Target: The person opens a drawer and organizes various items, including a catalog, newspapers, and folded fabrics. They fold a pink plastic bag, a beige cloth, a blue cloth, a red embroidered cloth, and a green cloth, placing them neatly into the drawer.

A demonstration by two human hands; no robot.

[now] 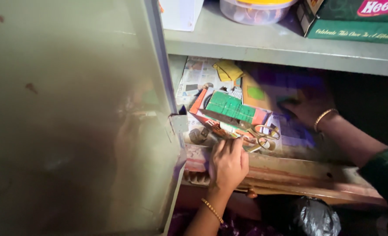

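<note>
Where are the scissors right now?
The scissors lie on the cupboard's lower shelf, mid-frame, just right of the left hand and below the green box.

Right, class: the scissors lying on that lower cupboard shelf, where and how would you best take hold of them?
Probably by the gold handle loops, coming from the open front, as the left hand does. The scissors lie flat on the clutter beside the green box, loops nearest the front edge and clear, while the blades point back toward the box and are partly hidden. The right hand reaches deeper in.
</note>
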